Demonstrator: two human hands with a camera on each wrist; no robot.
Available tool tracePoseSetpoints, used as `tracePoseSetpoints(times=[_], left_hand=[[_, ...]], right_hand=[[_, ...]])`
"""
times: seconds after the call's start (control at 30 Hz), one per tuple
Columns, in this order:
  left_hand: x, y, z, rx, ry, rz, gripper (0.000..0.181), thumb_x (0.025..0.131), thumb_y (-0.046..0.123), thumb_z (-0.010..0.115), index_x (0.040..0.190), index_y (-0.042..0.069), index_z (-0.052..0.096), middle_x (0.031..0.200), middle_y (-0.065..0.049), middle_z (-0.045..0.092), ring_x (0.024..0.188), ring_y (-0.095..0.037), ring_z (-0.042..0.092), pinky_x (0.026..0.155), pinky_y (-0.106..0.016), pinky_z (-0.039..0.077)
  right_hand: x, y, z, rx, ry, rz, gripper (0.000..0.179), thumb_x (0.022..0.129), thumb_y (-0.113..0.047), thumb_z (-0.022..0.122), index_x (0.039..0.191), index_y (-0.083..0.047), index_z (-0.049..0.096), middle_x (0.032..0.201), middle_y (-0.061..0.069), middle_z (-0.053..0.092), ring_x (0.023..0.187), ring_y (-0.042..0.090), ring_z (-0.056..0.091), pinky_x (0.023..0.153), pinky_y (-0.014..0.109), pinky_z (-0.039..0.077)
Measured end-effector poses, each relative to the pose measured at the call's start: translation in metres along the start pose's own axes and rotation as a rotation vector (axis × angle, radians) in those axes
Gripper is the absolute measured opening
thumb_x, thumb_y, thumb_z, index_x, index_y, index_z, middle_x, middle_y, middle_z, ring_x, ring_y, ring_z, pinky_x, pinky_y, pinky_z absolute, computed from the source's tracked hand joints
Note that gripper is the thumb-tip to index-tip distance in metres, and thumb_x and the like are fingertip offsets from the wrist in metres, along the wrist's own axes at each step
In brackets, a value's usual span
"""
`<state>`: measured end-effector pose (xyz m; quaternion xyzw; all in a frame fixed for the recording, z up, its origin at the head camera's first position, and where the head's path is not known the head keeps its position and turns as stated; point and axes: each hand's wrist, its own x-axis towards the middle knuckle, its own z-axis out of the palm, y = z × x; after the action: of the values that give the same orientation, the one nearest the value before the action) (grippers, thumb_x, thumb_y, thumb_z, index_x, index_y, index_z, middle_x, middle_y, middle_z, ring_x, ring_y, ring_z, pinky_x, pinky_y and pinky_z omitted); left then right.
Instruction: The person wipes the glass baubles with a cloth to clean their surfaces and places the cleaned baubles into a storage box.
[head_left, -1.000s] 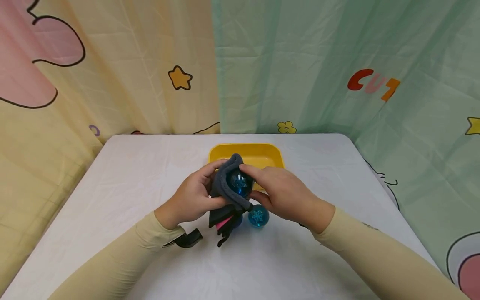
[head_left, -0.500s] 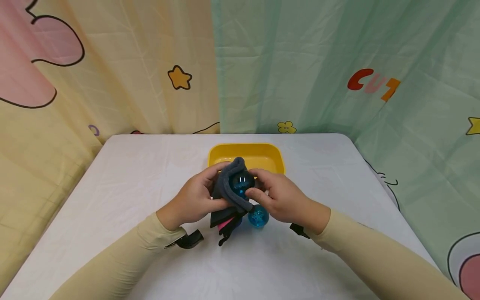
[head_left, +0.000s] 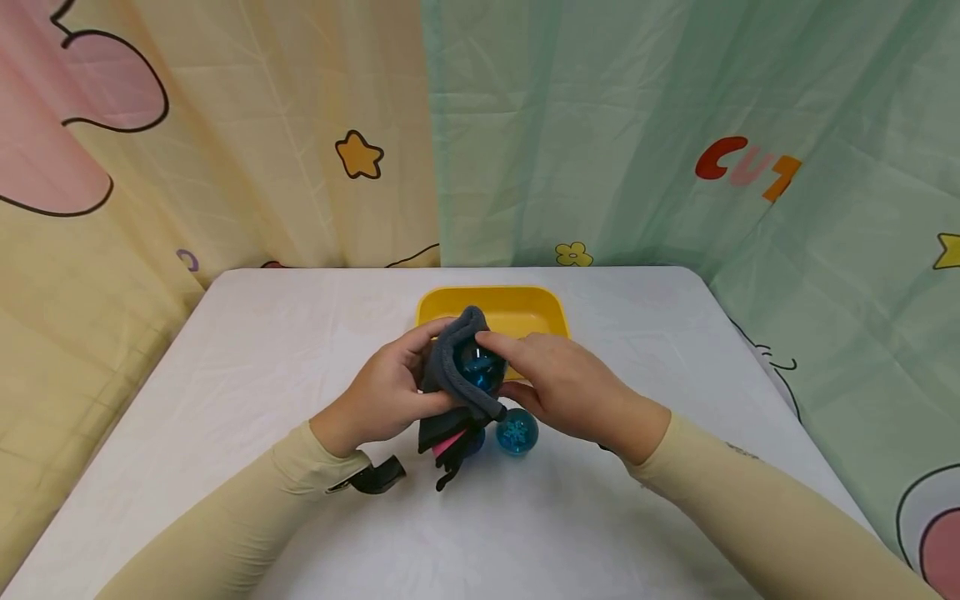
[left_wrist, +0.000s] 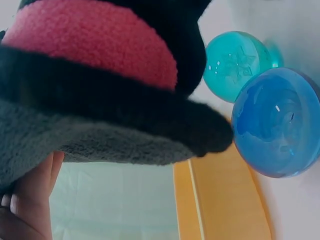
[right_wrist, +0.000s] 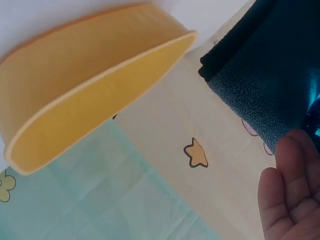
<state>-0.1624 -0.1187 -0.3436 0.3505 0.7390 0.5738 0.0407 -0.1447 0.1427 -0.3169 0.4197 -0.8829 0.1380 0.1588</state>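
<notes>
In the head view my left hand point(head_left: 382, 396) holds a folded grey cloth point(head_left: 444, 362) with black edging, wrapped around the left side of a clear dark blue ball point(head_left: 482, 367). From the right, my right hand point(head_left: 573, 392) grips that ball between thumb and fingers. A teal ball point(head_left: 517, 432) with a snowflake pattern lies on the table just below. Beside it, a blue ball point(head_left: 474, 443) is partly covered by the hanging cloth; the left wrist view shows this blue ball point(left_wrist: 277, 122) more fully. Pink fabric point(left_wrist: 95, 45) shows on the cloth's underside.
Behind the hands a yellow tray point(head_left: 525, 312) stands on the white-covered table point(head_left: 315, 333), its front partly hidden. Printed curtains point(head_left: 562, 125) hang along the table's back and sides. A black wrist strap point(head_left: 378, 477) sticks out below the left sleeve.
My right hand has shifted its hold, swinging down and then back up, and the held ball has turned within the cloth. My left hand has barely moved; the balls on the table stay put.
</notes>
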Motion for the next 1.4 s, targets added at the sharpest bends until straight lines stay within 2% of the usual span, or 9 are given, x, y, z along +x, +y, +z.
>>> tracePoseSetpoints(times=[0.13,0.33,0.43,0.7,0.87,0.97,1.07,1.27,1.4], left_hand=[[0.0005,-0.0003,0.0016,-0.035,-0.006,0.016,0.076,0.089,-0.006,0.078,0.156,0.006,0.044,0.135,-0.02,0.067,0.108,-0.024,0.071,0.095,-0.029,0.062],[0.0004,-0.0005,0.0047,-0.031,-0.011,0.023,0.077,0.088,-0.006,0.079,0.156,0.008,0.045,0.139,-0.019,0.065,0.111,-0.024,0.071,0.096,-0.028,0.061],[-0.0007,-0.0015,0.0051,-0.014,-0.018,0.01,0.077,0.089,-0.005,0.08,0.156,0.008,0.044,0.137,-0.018,0.066,0.108,-0.023,0.071,0.096,-0.028,0.061],[-0.0004,-0.0022,0.0008,-0.016,-0.001,0.009,0.076,0.089,-0.004,0.08,0.156,0.006,0.044,0.134,-0.018,0.069,0.108,-0.023,0.072,0.095,-0.029,0.061],[-0.0002,-0.0015,0.0001,-0.046,-0.014,0.012,0.075,0.09,-0.005,0.078,0.156,0.005,0.043,0.137,-0.019,0.067,0.113,-0.023,0.072,0.098,-0.028,0.06],[0.0,-0.0005,0.0009,-0.051,-0.017,0.015,0.075,0.09,-0.006,0.077,0.156,0.005,0.043,0.138,-0.02,0.066,0.114,-0.022,0.071,0.098,-0.029,0.06],[0.0003,0.0007,0.0023,-0.048,-0.017,0.017,0.076,0.089,-0.007,0.077,0.156,0.006,0.044,0.138,-0.02,0.066,0.112,-0.021,0.071,0.096,-0.028,0.061],[-0.0002,0.0013,0.0053,-0.031,-0.024,0.008,0.077,0.089,-0.006,0.079,0.156,0.006,0.043,0.137,-0.02,0.066,0.109,-0.022,0.071,0.094,-0.028,0.062],[-0.0015,-0.0011,0.0051,0.005,-0.018,-0.006,0.076,0.089,-0.004,0.08,0.155,0.006,0.045,0.13,-0.018,0.07,0.102,-0.021,0.071,0.092,-0.027,0.062]], right_hand=[[-0.0006,0.0005,-0.0002,0.019,0.01,-0.005,0.07,0.091,-0.019,0.084,0.15,-0.006,0.049,0.098,0.004,0.075,0.084,0.017,0.067,0.08,0.03,0.061],[0.0004,-0.0038,0.0016,0.393,-0.129,0.279,0.063,0.101,-0.027,0.073,0.152,-0.003,0.046,0.106,0.002,0.077,0.089,0.013,0.07,0.079,0.027,0.061],[-0.0002,-0.0048,0.0038,0.49,-0.15,0.338,0.057,0.104,-0.029,0.067,0.151,-0.004,0.046,0.106,0.0,0.077,0.091,0.013,0.069,0.082,0.029,0.061],[-0.0004,-0.003,0.004,0.339,-0.132,0.196,0.08,0.099,-0.018,0.076,0.164,-0.013,0.028,0.136,0.007,0.069,0.108,0.019,0.074,0.096,0.037,0.062],[-0.0013,0.0016,0.0036,0.095,-0.018,0.039,0.072,0.093,-0.017,0.081,0.154,-0.005,0.044,0.114,0.007,0.076,0.095,0.02,0.072,0.088,0.035,0.063],[-0.0018,0.0033,0.003,0.054,0.008,0.004,0.072,0.092,-0.02,0.082,0.152,-0.004,0.046,0.107,0.006,0.076,0.09,0.02,0.069,0.084,0.035,0.062],[-0.0008,0.0027,0.0018,0.13,-0.039,0.057,0.072,0.094,-0.024,0.08,0.153,-0.003,0.045,0.112,0.006,0.075,0.094,0.018,0.071,0.086,0.033,0.062],[0.001,-0.0011,0.0023,0.426,-0.163,0.32,0.056,0.102,-0.031,0.07,0.148,-0.004,0.05,0.1,-0.003,0.075,0.086,0.009,0.066,0.076,0.025,0.059],[0.0003,-0.0026,0.0044,0.478,-0.168,0.327,0.056,0.105,-0.032,0.066,0.151,-0.005,0.048,0.106,-0.003,0.075,0.09,0.009,0.067,0.082,0.028,0.061]])
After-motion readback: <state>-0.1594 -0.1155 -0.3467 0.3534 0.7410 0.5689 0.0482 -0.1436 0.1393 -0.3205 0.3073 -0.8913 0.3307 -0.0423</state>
